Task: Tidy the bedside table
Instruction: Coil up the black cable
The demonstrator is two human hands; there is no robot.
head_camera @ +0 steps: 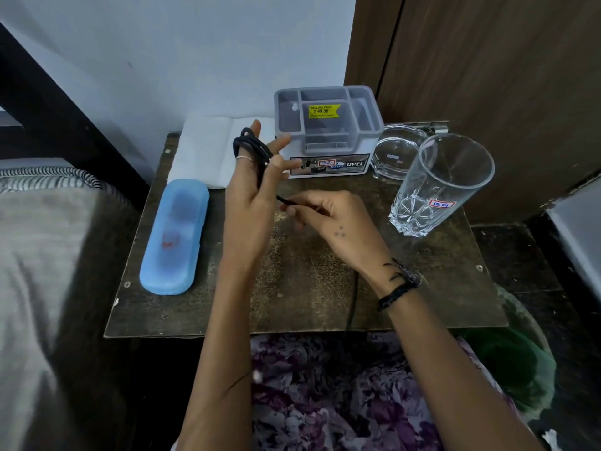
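My left hand [252, 187] holds straight fingers wrapped in black cord [252, 148]; my right hand [325, 216] pinches its tail. Slack could unravel the loops.
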